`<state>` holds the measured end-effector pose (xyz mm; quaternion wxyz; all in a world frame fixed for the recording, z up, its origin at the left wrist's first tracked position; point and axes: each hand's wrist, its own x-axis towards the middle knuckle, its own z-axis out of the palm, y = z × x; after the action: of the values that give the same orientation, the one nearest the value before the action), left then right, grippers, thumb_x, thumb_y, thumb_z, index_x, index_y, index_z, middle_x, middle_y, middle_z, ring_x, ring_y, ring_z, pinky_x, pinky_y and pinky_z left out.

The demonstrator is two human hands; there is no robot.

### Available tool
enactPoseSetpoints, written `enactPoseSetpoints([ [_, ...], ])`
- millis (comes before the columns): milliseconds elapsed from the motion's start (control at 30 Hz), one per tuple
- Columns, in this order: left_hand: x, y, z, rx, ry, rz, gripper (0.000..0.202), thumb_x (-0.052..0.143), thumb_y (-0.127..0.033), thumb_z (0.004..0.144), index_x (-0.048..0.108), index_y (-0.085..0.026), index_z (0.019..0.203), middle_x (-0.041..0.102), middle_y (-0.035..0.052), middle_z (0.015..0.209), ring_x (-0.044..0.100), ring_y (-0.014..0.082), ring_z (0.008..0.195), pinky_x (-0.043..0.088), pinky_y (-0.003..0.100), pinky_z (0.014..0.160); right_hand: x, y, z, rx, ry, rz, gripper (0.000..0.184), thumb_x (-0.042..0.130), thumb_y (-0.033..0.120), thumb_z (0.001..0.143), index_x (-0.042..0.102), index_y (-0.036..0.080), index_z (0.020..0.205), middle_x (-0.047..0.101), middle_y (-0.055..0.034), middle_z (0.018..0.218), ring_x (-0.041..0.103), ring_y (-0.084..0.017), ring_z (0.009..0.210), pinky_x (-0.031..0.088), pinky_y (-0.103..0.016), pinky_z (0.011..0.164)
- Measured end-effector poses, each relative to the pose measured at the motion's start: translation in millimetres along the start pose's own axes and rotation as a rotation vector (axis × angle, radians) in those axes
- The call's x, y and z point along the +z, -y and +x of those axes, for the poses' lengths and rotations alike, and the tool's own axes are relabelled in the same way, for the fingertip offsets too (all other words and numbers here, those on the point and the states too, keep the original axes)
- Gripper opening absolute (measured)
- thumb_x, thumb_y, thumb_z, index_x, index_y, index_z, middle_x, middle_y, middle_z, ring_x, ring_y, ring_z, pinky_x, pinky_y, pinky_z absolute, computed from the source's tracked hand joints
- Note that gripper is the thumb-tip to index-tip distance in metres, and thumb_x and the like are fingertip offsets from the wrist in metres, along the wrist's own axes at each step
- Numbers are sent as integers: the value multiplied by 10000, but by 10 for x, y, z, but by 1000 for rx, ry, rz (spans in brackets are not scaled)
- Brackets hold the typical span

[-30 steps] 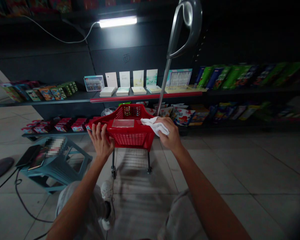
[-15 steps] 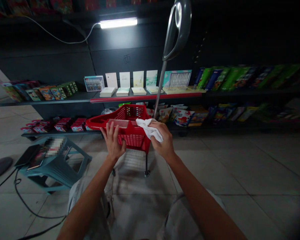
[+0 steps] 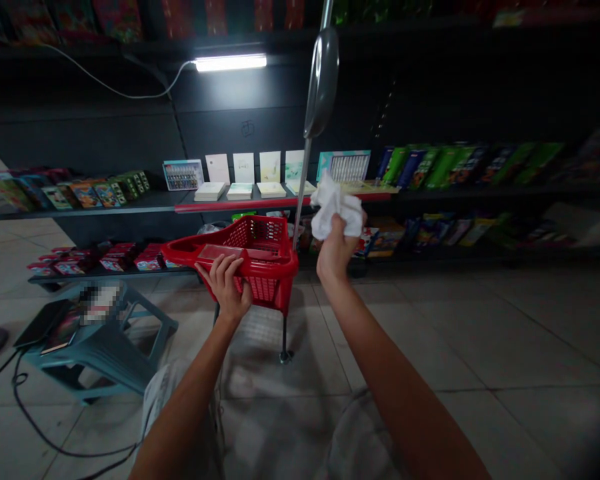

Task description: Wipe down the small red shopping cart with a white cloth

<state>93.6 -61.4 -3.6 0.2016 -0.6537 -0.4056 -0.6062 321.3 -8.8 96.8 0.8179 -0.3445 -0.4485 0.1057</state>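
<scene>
A small shopping cart with a red plastic basket [image 3: 273, 268] stands in front of me, its handle end toward me. My left hand [image 3: 229, 288] grips the near rim, fingers over the top beside a flat panel [image 3: 219, 252] and the thumb lower down. To the right of the cart, my right hand [image 3: 336, 257] is raised, holding a crumpled white cloth [image 3: 336, 208] between thumb and fingers. The cloth is clear of the basket. A metal pole with a grey loop-shaped part [image 3: 323, 83] rises behind the basket's right side.
Dark shelving spans the back, with upright booklets [image 3: 243, 168], snack bags [image 3: 445, 163] and small boxes [image 3: 87, 195]. A lit tube lamp [image 3: 231, 63] hangs above. At left, a blue-green stool [image 3: 105, 340] carries a black device and other items; cables [image 3: 35, 427] trail over the floor.
My right hand has lifted the cloth off the basket's right rim, up and to the right. My left hand stays on the near rim. The view has shifted slightly.
</scene>
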Motion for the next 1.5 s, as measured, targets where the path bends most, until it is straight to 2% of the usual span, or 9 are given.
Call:
enactPoseSetpoints([
  [133, -23, -7, 0, -39, 50, 12, 436, 497, -321, 893, 600, -220, 1305, 627, 121, 1341, 458, 319, 1414, -18, 598, 1286, 517, 168, 552, -227, 182, -33, 375, 403, 422, 1016, 508, 230, 1320, 614, -96, 1237, 621, -235, 1193, 501, -469, 1049],
  [267, -27, 72, -19, -83, 83, 53, 440, 484, -343, 884, 600, -216, 1289, 621, 128, 1349, 432, 325, 1438, -56, 587, 1284, 737, 147, 651, -293, 286, -194, 315, 462, 424, 1013, 536, 217, 1238, 633, -101, 1163, 640, -250, 1162, 500, -478, 1056],
  [467, -73, 237, -3, -34, 50, 91, 439, 480, -359, 905, 578, -187, 1298, 603, 155, 1372, 363, 333, 1508, -16, 604, 1282, 577, -55, 209, -340, 415, -294, 371, 393, 515, 1051, 559, 236, 1232, 646, -126, 1164, 625, -249, 1200, 510, -411, 1051],
  [767, -253, 423, 20, -50, 85, 120, 584, 508, -347, 921, 475, -158, 1473, 450, 193, 1581, 174, 345, 1598, 70, 623, 1281, 360, -290, -636, -180, 531, -265, 316, 397, 480, 1028, 583, 225, 1045, 686, -115, 1053, 672, -226, 1016, 532, -351, 956],
  [967, -341, 535, 63, -115, 91, 161, 713, 536, -389, 927, 350, -163, 1577, 298, 195, 1679, 118, 334, 1611, 107, 611, 1284, 397, -279, -909, -67, 595, -261, 293, 401, 457, 1012, 578, 231, 1070, 682, -136, 1129, 675, -254, 1051, 521, -376, 970],
  [1100, -391, 439, 25, -35, 121, 145, 866, 545, -424, 911, 188, -115, 1637, 146, 222, 1720, 44, 360, 1613, 64, 633, 1281, 471, -217, -1035, -44, 617, -248, 272, 396, 436, 1030, 581, 242, 1075, 677, -112, 1107, 679, -241, 1032, 519, -356, 961],
  [1233, -384, 191, -157, 111, 173, 102, 813, 530, -397, 894, 253, -163, 1621, 282, 196, 1687, 150, 378, 1598, 54, 677, 1268, 518, -212, -1172, -39, 699, -299, 301, 389, 424, 1045, 595, 220, 1126, 686, -132, 1113, 680, -269, 1057, 528, -385, 954],
  [1333, -359, 60, -251, 140, 169, 139, 766, 558, -350, 878, 331, -189, 1592, 423, 183, 1613, 212, 374, 1585, -7, 682, 1267, 553, -219, -1257, -57, 752, -325, 319, 376, 406, 1054, 598, 207, 1168, 684, -150, 1150, 682, -277, 1064, 528, -395, 959],
  [1500, -377, 94, -220, 77, 111, 201, 660, 592, -315, 862, 465, -164, 1492, 525, 186, 1500, 281, 362, 1552, -54, 634, 1280, 605, -182, -1341, -104, 781, -328, 267, 404, 344, 1045, 614, 218, 1152, 698, -131, 1164, 663, -266, 1118, 489, -386, 1044],
])
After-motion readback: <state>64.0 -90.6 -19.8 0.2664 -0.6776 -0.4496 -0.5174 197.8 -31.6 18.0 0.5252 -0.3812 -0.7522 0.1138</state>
